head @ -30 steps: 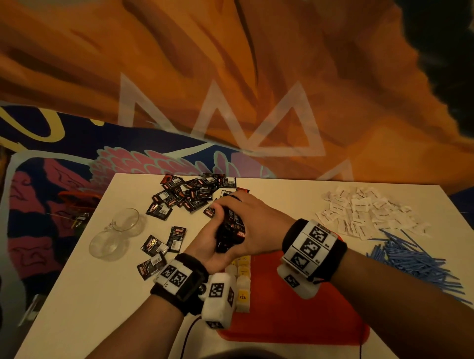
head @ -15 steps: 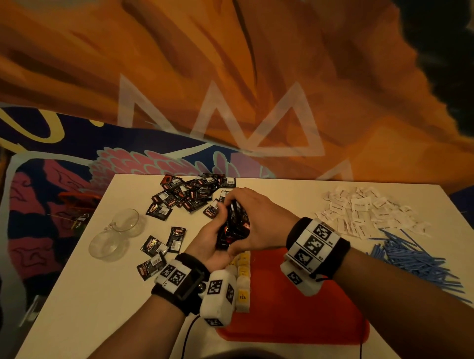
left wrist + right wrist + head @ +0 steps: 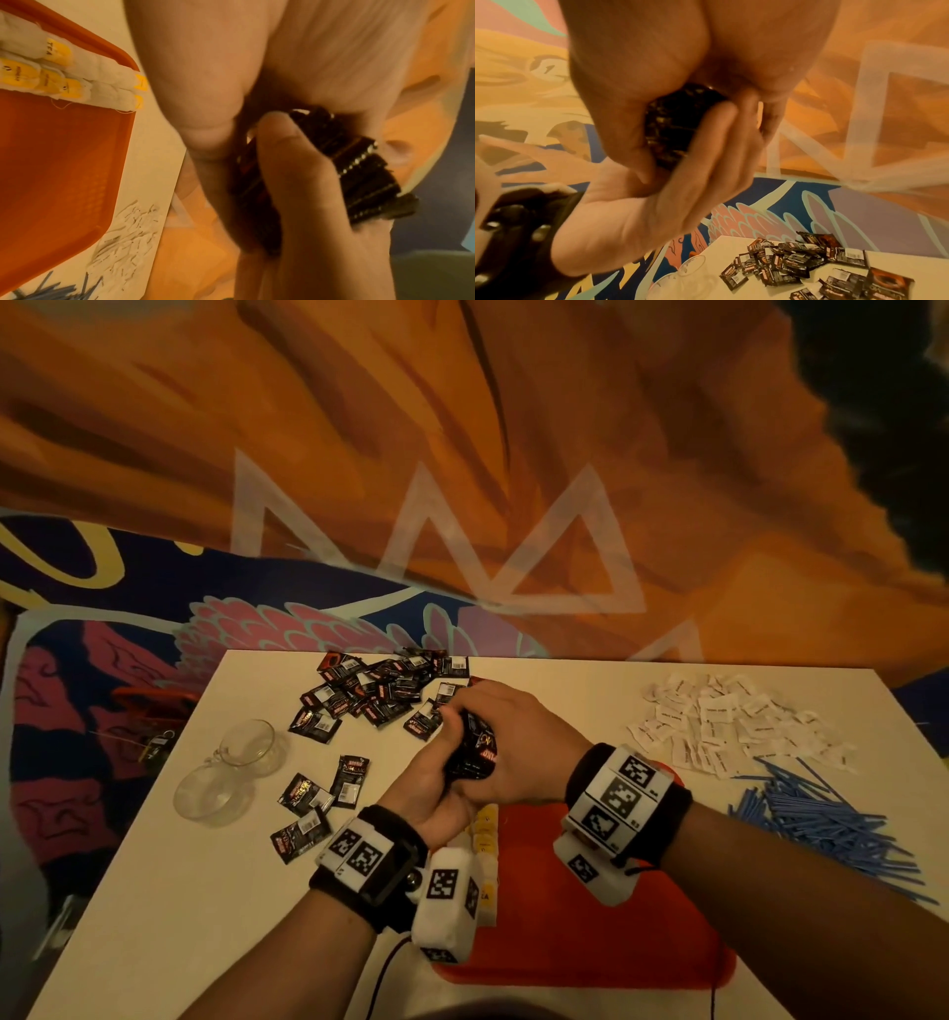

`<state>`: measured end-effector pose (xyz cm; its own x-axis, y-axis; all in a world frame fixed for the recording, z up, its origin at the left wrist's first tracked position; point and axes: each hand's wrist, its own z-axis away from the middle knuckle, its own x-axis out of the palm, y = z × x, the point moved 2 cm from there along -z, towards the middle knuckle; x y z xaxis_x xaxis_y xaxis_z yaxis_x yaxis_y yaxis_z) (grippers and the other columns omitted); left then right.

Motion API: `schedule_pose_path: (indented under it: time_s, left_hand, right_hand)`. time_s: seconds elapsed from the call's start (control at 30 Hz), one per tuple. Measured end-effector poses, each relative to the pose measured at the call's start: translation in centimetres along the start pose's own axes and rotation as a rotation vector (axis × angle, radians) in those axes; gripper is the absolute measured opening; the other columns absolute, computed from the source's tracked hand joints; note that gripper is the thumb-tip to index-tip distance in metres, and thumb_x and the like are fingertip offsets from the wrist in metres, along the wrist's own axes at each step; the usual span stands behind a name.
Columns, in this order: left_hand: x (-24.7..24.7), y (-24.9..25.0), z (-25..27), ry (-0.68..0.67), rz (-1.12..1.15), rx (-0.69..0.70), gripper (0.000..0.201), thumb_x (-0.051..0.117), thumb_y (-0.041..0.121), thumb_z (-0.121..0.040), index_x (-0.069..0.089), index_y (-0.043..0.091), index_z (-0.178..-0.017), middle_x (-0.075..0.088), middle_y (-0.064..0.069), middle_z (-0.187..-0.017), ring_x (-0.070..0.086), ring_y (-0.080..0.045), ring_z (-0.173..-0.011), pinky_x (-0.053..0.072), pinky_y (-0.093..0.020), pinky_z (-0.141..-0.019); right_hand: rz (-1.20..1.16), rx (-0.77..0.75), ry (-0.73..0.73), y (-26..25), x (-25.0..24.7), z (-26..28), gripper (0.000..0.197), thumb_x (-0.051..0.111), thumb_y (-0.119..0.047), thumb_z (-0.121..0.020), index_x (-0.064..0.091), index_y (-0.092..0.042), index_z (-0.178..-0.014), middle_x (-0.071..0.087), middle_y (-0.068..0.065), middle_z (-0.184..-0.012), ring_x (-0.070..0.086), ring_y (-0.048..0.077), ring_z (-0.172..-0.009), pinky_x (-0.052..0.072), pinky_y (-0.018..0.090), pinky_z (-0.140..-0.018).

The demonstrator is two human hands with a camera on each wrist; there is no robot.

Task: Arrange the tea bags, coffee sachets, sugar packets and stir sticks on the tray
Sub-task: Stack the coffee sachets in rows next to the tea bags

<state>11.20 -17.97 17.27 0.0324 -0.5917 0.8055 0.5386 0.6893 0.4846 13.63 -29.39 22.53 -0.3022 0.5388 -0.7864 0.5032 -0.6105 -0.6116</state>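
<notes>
Both hands meet above the white table (image 3: 154, 891), just past the far edge of the red tray (image 3: 590, 916). Between them sits a stack of black coffee sachets (image 3: 475, 752), squeezed from both sides. The left hand (image 3: 436, 793) cups the stack from below and from about 8 o'clock, its fingers (image 3: 706, 146) curled up along the stack's side. The right hand (image 3: 518, 742) closes over the stack from 2 o'clock, thumb (image 3: 290, 162) pressed across its edge in the left wrist view. The sachets appear aligned on edge, though blur makes their number impossible to judge.

At 11 o'clock from the hands lies the loose pile of coffee sachets (image 3: 382, 685), with a few strays (image 3: 321, 793) at 9 o'clock. Two clear glass cups (image 3: 226, 773) stand further out at 9 o'clock. At 2 o'clock is a heap of white sugar packets (image 3: 729, 721), and at 4 o'clock the blue stir sticks (image 3: 821, 819). Tea bags (image 3: 51, 69) with yellow tags lie in a row along the tray's left edge, just under the left wrist.
</notes>
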Motion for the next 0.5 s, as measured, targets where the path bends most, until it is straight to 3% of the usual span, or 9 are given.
schedule_pose_path:
  time_s: [0.07, 0.17, 0.27, 0.37, 0.5]
  left_hand:
    - [-0.1, 0.0, -0.1, 0.021, -0.032, 0.001, 0.084, 0.093, 0.047, -0.049, 0.067, 0.011, -0.121, 0.069, -0.015, -0.118, 0.069, -0.026, -0.107, 0.058, -0.04, -0.085]
    - [-0.5, 0.3, -0.2, 0.011, -0.093, -0.07, 0.079, 0.094, 0.041, -0.055, 0.068, 0.01, -0.122, 0.069, -0.016, -0.118, 0.069, -0.029, -0.106, 0.058, -0.043, -0.085]
    - [-0.7, 0.8, 0.0, -0.039, -0.055, -0.115, 0.065, 0.099, 0.026, -0.049, 0.077, 0.007, -0.107, 0.069, -0.018, -0.112, 0.069, -0.032, -0.101, 0.056, -0.045, -0.086]
    - [-0.2, 0.9, 0.1, -0.084, -0.008, -0.101, 0.063, 0.097, 0.017, -0.051, 0.075, 0.005, -0.108, 0.069, -0.017, -0.109, 0.07, -0.032, -0.098, 0.055, -0.044, -0.088]
    - [-0.2, 0.9, -0.1, -0.066, -0.073, -0.142, 0.089, 0.094, 0.014, -0.059, 0.052, 0.002, -0.137, 0.062, -0.019, -0.114, 0.065, -0.033, -0.101, 0.057, -0.045, -0.083]
  right_hand:
    - [-0.024, 0.022, -0.038, 0.0, 0.0, 0.1, 0.08, 0.081, -0.036, -0.061, 0.043, -0.031, -0.131, 0.053, -0.006, -0.125, 0.051, 0.016, -0.115, 0.046, 0.04, -0.097]
    - [0.1, 0.059, -0.102, 0.1, -0.1, 0.3, 0.1, 0.079, -0.047, -0.063, 0.022, -0.039, -0.145, 0.046, -0.006, -0.14, 0.042, 0.02, -0.129, 0.039, 0.047, -0.104]
    - [0.258, 0.06, -0.159, 0.2, -0.2, 0.8, 0.113, 0.078, -0.059, -0.064, 0.008, -0.039, -0.15, 0.029, -0.007, -0.153, 0.017, 0.023, -0.145, 0.024, 0.052, -0.114]
    - [0.311, 0.09, -0.212, 0.4, 0.0, 1.1, 0.122, 0.078, -0.066, -0.06, 0.001, -0.04, -0.151, 0.013, -0.008, -0.159, -0.001, 0.024, -0.149, 0.015, 0.053, -0.116]
    - [0.161, 0.125, -0.199, 0.6, -0.1, 1.0, 0.131, 0.081, -0.068, -0.053, -0.004, -0.044, -0.149, 0.011, -0.01, -0.16, 0.002, 0.022, -0.149, 0.013, 0.052, -0.119]
